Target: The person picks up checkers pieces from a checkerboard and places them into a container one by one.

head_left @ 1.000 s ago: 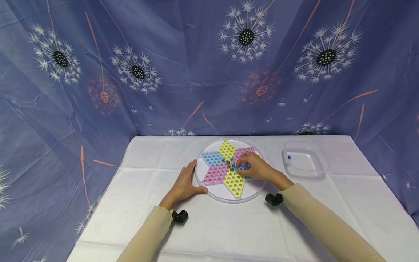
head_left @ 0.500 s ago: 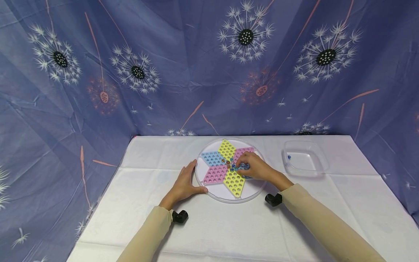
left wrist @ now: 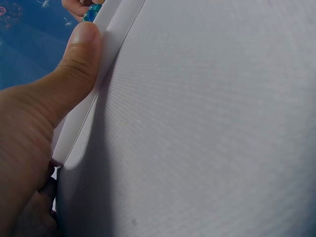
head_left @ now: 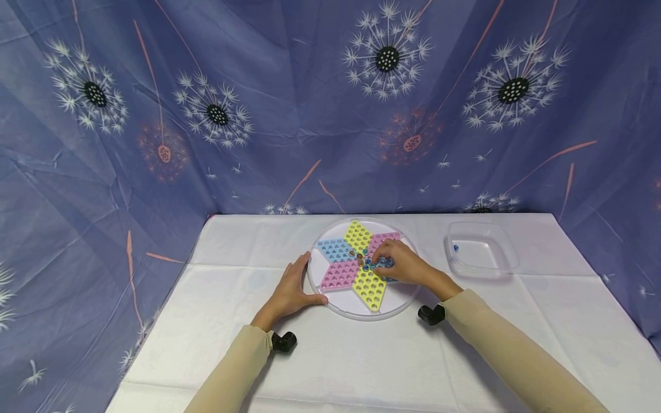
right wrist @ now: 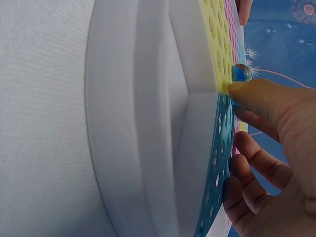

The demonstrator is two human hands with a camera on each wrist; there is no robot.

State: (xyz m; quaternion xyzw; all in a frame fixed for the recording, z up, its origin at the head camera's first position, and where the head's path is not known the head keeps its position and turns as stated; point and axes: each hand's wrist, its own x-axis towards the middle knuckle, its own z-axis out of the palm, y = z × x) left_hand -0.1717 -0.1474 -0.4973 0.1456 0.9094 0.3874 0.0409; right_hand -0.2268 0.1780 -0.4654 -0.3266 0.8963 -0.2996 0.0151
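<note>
A round white Chinese checkers board (head_left: 397,298) with a yellow, pink and blue star of holes lies on the table. Several blue marbles (head_left: 366,268) and brown marbles (head_left: 360,256) sit around its centre. My left hand (head_left: 290,289) rests against the board's left rim, thumb and fingers spread along the edge; in the left wrist view the thumb (left wrist: 81,59) lies on the rim. Over the right of centre, my right hand (head_left: 408,265) pinches a blue marble (right wrist: 234,101) between thumb and index finger, mostly hidden by the thumb. Another marble (right wrist: 241,72) stands just beyond the thumb tip.
A clear plastic box (head_left: 485,274) stands to the right of the board, with a small blue marble (head_left: 456,248) in it. White cloth (head_left: 361,367) covers the table. A blue dandelion-print curtain (head_left: 320,103) hangs behind and at both sides.
</note>
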